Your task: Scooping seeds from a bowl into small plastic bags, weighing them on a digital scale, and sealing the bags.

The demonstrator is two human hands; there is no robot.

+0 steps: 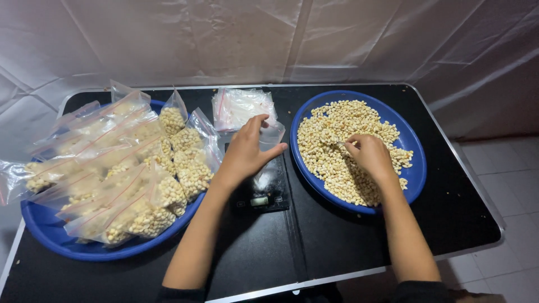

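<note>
Taking the small black scale (pixel 263 193) as my landmark: far to its left I see a blue tray (pixel 50 235) heaped with filled bags (pixel 140 168) of pale beans. Right over the scale, my left hand (pixel 244 154) holds an empty clear bag (pixel 270 134) upright, fingers spread around it. Behind the scale lies a stack of empty bags (pixel 241 106). To its right, my right hand (pixel 370 154) pinches beans (pixel 337 140) inside a blue bowl (pixel 412 174).

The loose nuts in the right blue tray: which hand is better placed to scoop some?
The right hand. It already rests in the loose nuts of the blue tray, while the left hand holds an open clear bag over the scale.
</note>
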